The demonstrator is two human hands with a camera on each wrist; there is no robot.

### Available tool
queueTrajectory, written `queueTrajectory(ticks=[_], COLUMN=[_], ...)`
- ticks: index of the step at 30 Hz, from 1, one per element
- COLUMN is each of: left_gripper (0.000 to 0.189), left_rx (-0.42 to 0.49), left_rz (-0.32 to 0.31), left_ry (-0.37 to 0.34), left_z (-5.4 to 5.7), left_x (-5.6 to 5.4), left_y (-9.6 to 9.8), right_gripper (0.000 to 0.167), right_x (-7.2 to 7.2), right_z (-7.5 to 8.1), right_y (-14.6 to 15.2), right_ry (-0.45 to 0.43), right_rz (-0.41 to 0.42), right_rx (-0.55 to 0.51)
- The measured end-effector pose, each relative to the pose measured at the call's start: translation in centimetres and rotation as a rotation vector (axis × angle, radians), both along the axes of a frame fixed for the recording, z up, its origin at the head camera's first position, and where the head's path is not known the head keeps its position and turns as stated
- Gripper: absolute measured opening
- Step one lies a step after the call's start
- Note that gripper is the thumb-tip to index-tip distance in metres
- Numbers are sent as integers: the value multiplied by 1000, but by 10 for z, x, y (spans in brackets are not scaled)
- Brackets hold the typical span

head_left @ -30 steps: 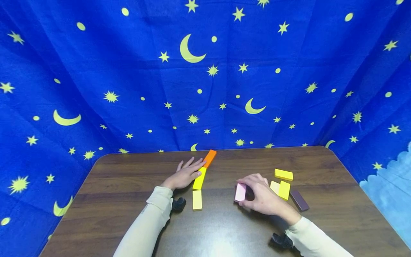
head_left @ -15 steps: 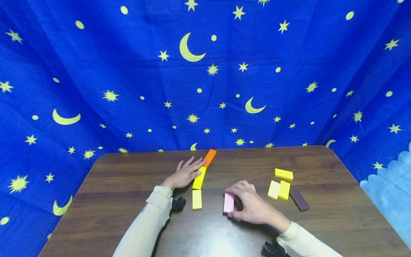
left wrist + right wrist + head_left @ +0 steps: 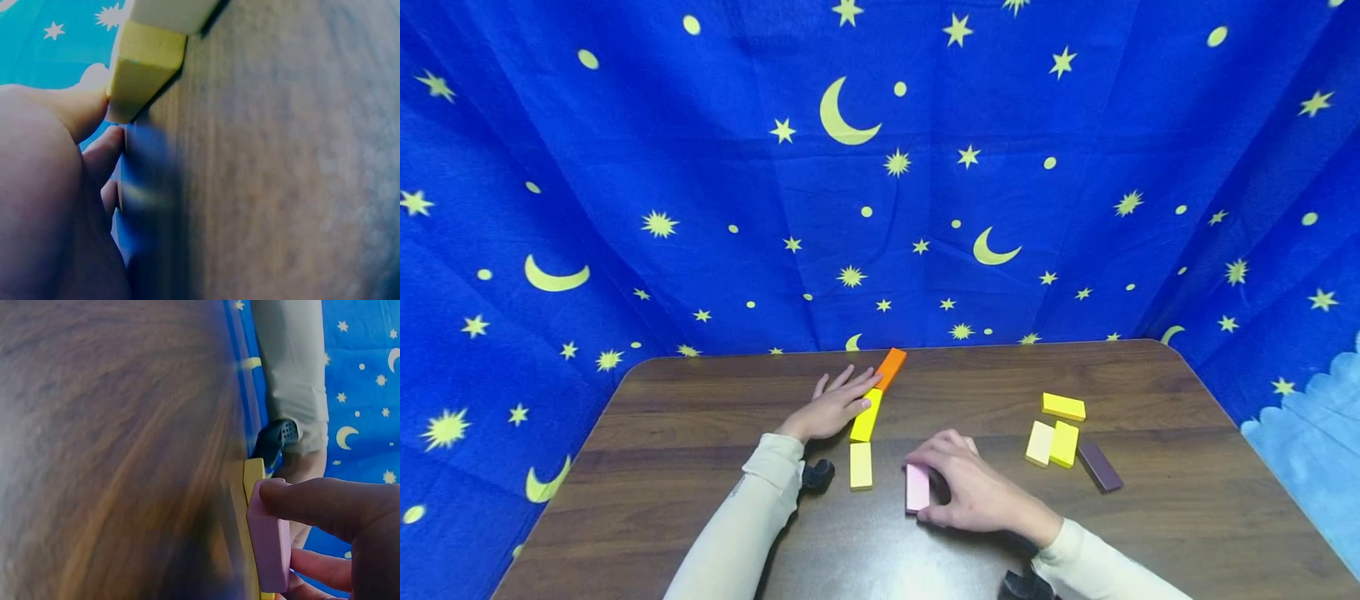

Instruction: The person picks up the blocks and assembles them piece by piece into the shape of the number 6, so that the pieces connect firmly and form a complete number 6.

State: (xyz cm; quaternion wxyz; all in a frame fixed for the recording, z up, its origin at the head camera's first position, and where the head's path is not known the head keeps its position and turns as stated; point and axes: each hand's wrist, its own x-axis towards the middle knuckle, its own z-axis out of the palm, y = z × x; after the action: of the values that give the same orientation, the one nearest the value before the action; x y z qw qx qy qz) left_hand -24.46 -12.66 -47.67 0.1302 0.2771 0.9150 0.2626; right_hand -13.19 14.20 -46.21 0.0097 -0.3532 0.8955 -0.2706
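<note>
Near the lower edge of the head view, right of centre, a black wrist device [image 3: 1026, 586] is sitting beside the right cuff [image 3: 1062, 546]; if the forearm were sinking, it could be scraping the table [image 3: 685, 433] and disturbing the grip. Just above, the right hand [image 3: 973, 492] is pinching the pink block [image 3: 917, 488] by its two short ends. Since the long sides are lying free, uneven pressure could be turning the block or letting it slip; whether its underside is touching the table, I cannot tell. To its left, the pale yellow block [image 3: 861, 465] is lying unheld, so a careless sideways push could be knocking it askew.

Higher, left of centre, the left hand [image 3: 829, 412] is showing straight, spread fingers, its thumb touching the bright yellow block [image 3: 866, 421]. How hard it is pressing, I cannot tell, but a small twitch could be shifting this block.

At right of the frame, the cream block [image 3: 1039, 442], a second yellow block [image 3: 1064, 443] and the dark purple block [image 3: 1100, 467] are lying close together; a hasty reach could be scattering them.

Farthest, the orange block [image 3: 891, 368] is lying close to the rear table edge, before the blue curtain [image 3: 925, 192]; a forward push could be driving it off.
</note>
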Motion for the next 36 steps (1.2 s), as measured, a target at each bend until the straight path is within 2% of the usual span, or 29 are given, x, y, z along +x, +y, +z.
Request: queueTrajectory(ticks=[17, 31, 36], left_gripper=[52, 53, 52], left_rx=[3, -7, 3], left_rz=[15, 16, 12], left_ry=[-11, -12, 2], left_z=[-1, -1, 1], left_x=[2, 1, 2], left_y=[0, 0, 1], right_gripper=[62, 62, 62], right_x=[4, 2, 2], right_z=[-1, -4, -4], right_y=[-19, -27, -29], right_ry=[-31, -100, -73], right_rz=[109, 183, 204], right_rx=[27, 43, 48])
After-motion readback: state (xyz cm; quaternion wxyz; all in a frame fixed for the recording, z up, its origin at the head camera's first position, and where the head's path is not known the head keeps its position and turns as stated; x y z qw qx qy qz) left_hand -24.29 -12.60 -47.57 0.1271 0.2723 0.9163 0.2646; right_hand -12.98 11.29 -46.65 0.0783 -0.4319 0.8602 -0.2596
